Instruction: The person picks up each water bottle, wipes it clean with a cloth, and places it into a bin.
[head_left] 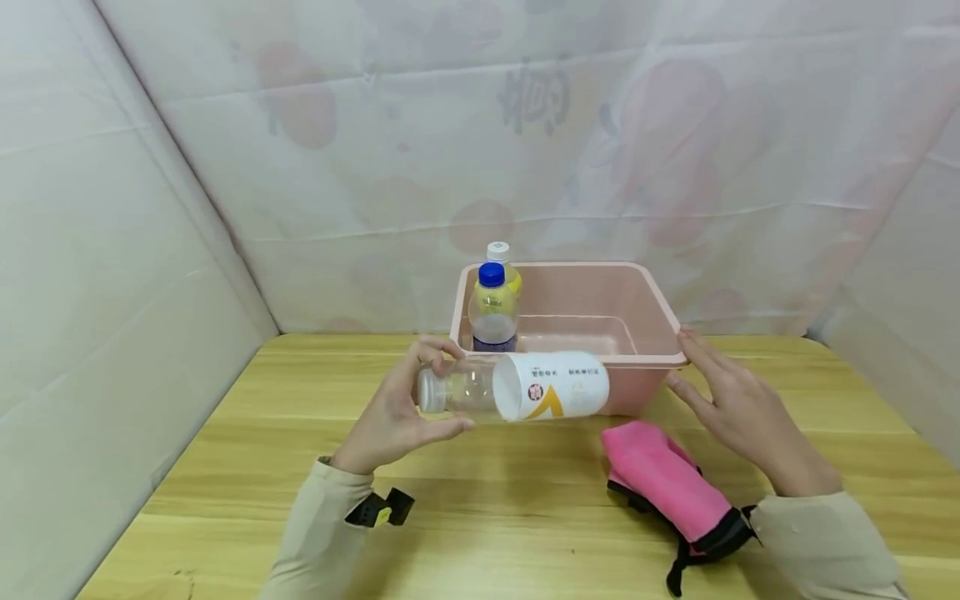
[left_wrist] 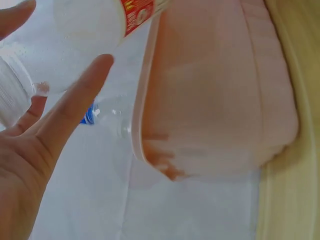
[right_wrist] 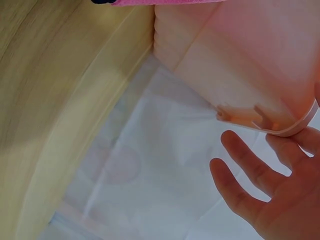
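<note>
My left hand [head_left: 405,408] grips an empty-looking clear plastic bottle [head_left: 562,385] around its capped end. The bottle lies sideways in the air, its white label toward the right, overlapping the front rim of the pink plastic basin [head_left: 570,360]. In the left wrist view, part of the bottle [left_wrist: 87,22] shows beyond the fingers. At the basin's right front corner, my right hand [head_left: 738,408] touches the rim with mostly straight fingers. The right wrist view shows those fingers [right_wrist: 250,165] spread beside the basin corner [right_wrist: 285,131]. Inside the basin's left side stands a blue-capped bottle [head_left: 492,310].
A white-capped bottle [head_left: 498,252] stands behind the blue-capped one. On the wooden table [head_left: 247,467], a pink pouch with black trim [head_left: 667,483] lies in front of the basin, near my right sleeve. A whitish printed cloth [head_left: 375,208] hangs behind the table.
</note>
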